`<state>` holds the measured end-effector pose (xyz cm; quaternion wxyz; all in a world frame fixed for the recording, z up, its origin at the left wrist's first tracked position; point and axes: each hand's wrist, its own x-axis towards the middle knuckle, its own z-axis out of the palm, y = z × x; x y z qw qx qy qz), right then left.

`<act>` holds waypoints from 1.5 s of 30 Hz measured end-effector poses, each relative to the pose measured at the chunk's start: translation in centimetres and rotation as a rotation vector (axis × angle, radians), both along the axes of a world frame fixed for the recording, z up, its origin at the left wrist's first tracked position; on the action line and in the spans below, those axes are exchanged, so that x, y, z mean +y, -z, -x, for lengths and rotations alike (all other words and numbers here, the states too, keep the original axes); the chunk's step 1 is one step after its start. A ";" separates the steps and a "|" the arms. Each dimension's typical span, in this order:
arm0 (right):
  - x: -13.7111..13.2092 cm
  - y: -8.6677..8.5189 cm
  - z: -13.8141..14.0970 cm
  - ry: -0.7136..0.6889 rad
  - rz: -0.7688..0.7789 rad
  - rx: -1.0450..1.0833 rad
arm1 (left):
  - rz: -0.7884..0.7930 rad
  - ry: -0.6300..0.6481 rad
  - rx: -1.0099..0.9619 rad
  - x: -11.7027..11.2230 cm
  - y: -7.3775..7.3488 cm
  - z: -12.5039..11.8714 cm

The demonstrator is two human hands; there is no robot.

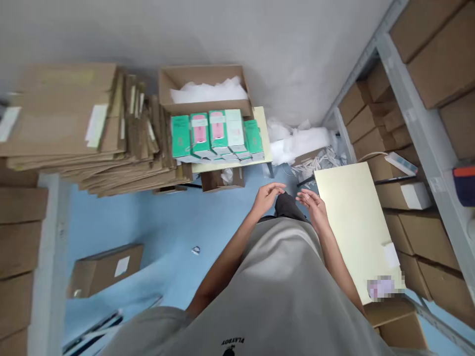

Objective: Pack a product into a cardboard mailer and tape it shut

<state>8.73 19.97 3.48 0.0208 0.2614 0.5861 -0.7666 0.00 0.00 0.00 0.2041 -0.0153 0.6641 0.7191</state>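
A: What is to be noted on the left?

B: A stack of flattened cartons is seen there, fanned out and sagging at its front edge. It is judged that a slide onto the blue floor could be caused by a nudge. A sealed carton is left lying on the floor below, where it might be tripped over.

A: And in the middle?

B: An open carton filled with white padding is set behind a row of green and pink boxes. These are stood upright at the front of a small table. Being so near the edge, they could be toppled if the table were knocked.

A: How are the hands held?

B: The left hand is raised before the torso, wrist bent, fingers loosely curled, and nothing is gripped. The right hand is held near it but apart, palm turned inward, fingers spread, likewise empty. A dark trouser leg is seen between them.

A: What is nearest to them?

B: A cream board is laid flat just beside the right hand; whether its edge is touched cannot be told. Loose white wrapping is strewn on the floor beyond it, and a slip could be caused by it. Shelving loaded with cartons is ranged along the far right.
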 end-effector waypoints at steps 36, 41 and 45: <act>-15.9 9.1 41.7 -0.336 -0.241 0.123 | -0.486 -0.738 -0.875 -12.6 1.4 16.8; -17.9 11.2 43.9 -0.371 -0.271 0.118 | -0.485 -0.707 -0.871 -13.3 1.2 18.7; -18.3 11.3 44.2 -0.394 -0.343 0.126 | -0.473 -0.690 -0.900 -13.2 0.9 19.7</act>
